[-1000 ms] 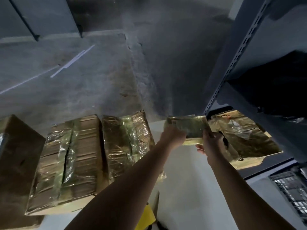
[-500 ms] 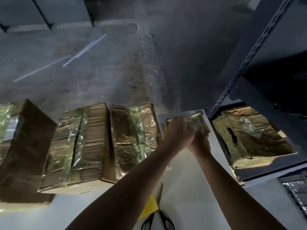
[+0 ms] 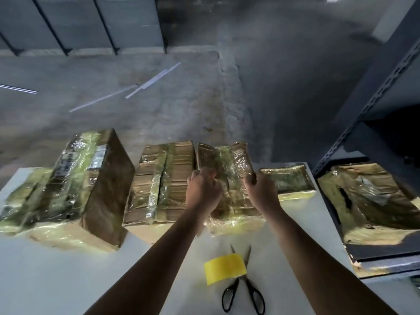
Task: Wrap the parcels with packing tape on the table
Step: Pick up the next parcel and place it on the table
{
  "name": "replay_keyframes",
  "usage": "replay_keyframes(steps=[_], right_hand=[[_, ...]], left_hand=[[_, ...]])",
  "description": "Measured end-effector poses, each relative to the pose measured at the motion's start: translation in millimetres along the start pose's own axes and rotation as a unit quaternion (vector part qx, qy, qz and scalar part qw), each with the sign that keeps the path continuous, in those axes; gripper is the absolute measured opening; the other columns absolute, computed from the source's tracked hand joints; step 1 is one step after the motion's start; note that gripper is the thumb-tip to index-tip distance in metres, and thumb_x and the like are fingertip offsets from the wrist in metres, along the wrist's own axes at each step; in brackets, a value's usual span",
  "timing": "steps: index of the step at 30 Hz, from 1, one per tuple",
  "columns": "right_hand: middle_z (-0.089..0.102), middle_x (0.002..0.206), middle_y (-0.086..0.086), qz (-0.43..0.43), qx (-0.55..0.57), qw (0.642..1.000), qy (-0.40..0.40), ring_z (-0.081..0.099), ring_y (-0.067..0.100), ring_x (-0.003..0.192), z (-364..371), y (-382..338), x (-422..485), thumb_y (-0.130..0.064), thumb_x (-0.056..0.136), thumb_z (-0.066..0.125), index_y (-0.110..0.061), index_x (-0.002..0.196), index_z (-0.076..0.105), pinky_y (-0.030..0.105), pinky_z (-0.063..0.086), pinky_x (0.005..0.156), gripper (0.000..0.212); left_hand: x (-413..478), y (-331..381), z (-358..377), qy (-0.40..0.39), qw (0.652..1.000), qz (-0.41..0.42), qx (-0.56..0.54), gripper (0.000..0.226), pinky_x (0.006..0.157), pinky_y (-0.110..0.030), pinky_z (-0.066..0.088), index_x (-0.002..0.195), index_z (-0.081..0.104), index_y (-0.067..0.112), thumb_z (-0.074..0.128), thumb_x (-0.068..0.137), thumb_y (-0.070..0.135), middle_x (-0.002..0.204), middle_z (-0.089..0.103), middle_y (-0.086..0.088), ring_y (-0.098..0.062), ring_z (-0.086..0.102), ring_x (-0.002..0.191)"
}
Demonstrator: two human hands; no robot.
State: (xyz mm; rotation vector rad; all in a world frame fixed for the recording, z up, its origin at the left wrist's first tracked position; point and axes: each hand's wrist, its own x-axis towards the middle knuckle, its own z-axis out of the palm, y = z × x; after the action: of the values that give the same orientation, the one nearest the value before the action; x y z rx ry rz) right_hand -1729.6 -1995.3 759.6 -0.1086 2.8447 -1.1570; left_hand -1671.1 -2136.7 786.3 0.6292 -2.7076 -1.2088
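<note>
The right hand (image 3: 261, 194) grasps the right edge of the middle parcel (image 3: 227, 164), fingers curled round its side. The left hand (image 3: 203, 192) sits at the same parcel's left edge, fingers curled onto its top face and gripping it. This parcel lies flat between the two hands, touching both, and is wrapped in glossy yellowish tape.

There are five parcels in all, four on the white surface (image 3: 56, 280) and one off it. Just left of the middle parcel is the second parcel (image 3: 159, 185), side by side with it, a dark slit running down its top. Farther left stands the large parcel (image 3: 68, 185), the tallest of the row. Just right of the right hand lies the small parcel (image 3: 288, 178), low and flat. The fifth parcel (image 3: 368, 201) rests on the shelf (image 3: 386, 260) of a grey metal rack, beside the surface.

Nearer the person, between the forearms, are one yellow tape roll (image 3: 225, 268) and one pair of black-handled scissors (image 3: 244, 294), blades apart, the roll lying over one blade.
</note>
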Motion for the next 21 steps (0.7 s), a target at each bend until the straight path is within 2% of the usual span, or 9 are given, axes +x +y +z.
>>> replay_keyframes(steps=[3,6,7,9,11,13,15,16,21], right_hand=[[0.055,0.069,0.007,-0.036,-0.008,0.997,0.065,0.053,0.021,0.063,-12,-21,-5,-0.022,0.1,0.046,0.001,0.092,0.058,0.027,0.033,0.054,0.027],[0.06,0.077,0.015,-0.121,-0.016,0.984,0.132,0.06,0.027,0.071,-30,-51,-17,-0.018,0.098,0.05,0.003,0.1,0.058,0.026,0.036,0.061,0.023],[0.062,0.083,0.018,-0.139,-0.025,0.979,0.15,0.061,0.029,0.075,-35,-60,-22,-0.018,0.098,0.051,0.003,0.104,0.058,0.026,0.036,0.063,0.023],[0.064,0.094,0.021,-0.15,-0.049,0.972,0.171,0.062,0.032,0.085,-43,-76,-32,-0.019,0.097,0.052,0.003,0.112,0.056,0.026,0.037,0.068,0.027],[0.062,0.103,0.021,-0.124,-0.07,0.976,0.167,0.062,0.034,0.094,-45,-89,-42,-0.025,0.096,0.053,0.001,0.118,0.052,0.029,0.039,0.071,0.034],[0.057,0.116,0.018,-0.071,-0.097,0.984,0.132,0.059,0.033,0.104,-45,-104,-53,-0.042,0.092,0.056,-0.003,0.127,0.044,0.034,0.044,0.078,0.053],[0.049,0.124,0.018,-0.039,-0.131,0.985,0.108,0.054,0.033,0.11,-42,-117,-68,-0.058,0.084,0.059,-0.005,0.133,0.037,0.04,0.047,0.084,0.075],[0.047,0.126,0.019,-0.03,-0.144,0.984,0.105,0.053,0.034,0.111,-40,-123,-76,-0.062,0.082,0.059,-0.004,0.134,0.035,0.042,0.047,0.085,0.081],[0.051,0.12,0.021,-0.035,-0.124,0.986,0.11,0.053,0.033,0.107,-26,-145,-118,-0.055,0.081,0.065,-0.002,0.129,0.042,0.041,0.048,0.085,0.075]], left_hand=[[0,-2,-14,0.035,0.999,0.004,0.017,0.043,0.099,-0.036,0.041,0.128,0.049,0.015,0.059,0.089,0.028,0.122,0.047,-0.008,-0.024,0.043,0.115],[5,8,-30,0.056,0.998,0.005,-0.031,0.068,0.094,-0.033,0.042,0.129,0.04,0.01,0.07,0.08,0.046,0.112,0.042,-0.005,-0.022,0.041,0.108],[7,12,-36,0.054,0.996,-0.001,-0.066,0.072,0.085,-0.026,0.044,0.127,0.039,0.011,0.074,0.075,0.048,0.107,0.042,-0.002,-0.02,0.044,0.104],[11,17,-49,0.049,0.991,-0.013,-0.121,0.07,0.058,-0.006,0.04,0.118,0.04,0.013,0.081,0.069,0.043,0.098,0.047,0.004,-0.016,0.051,0.089],[9,15,-62,0.057,0.989,0.004,-0.137,0.065,0.047,-0.004,0.037,0.116,0.043,0.012,0.082,0.07,0.035,0.094,0.052,0.006,-0.011,0.051,0.074],[0,8,-76,0.058,0.987,0.035,-0.145,0.061,0.051,-0.005,0.038,0.117,0.045,0.01,0.081,0.073,0.032,0.098,0.058,0.002,-0.012,0.054,0.074],[-13,-2,-89,0.05,0.987,0.054,-0.142,0.059,0.063,-0.02,0.042,0.119,0.045,0.01,0.077,0.076,0.033,0.104,0.062,-0.003,-0.019,0.058,0.083],[-20,-8,-97,0.045,0.987,0.06,-0.141,0.058,0.064,-0.022,0.042,0.119,0.045,0.01,0.076,0.077,0.034,0.104,0.062,-0.003,-0.02,0.058,0.085],[-51,-45,-140,0.019,0.986,0.098,-0.135,0.055,0.053,-0.01,0.033,0.116,0.043,0.012,0.074,0.078,0.037,0.096,0.053,0.007,-0.009,0.05,0.076]])
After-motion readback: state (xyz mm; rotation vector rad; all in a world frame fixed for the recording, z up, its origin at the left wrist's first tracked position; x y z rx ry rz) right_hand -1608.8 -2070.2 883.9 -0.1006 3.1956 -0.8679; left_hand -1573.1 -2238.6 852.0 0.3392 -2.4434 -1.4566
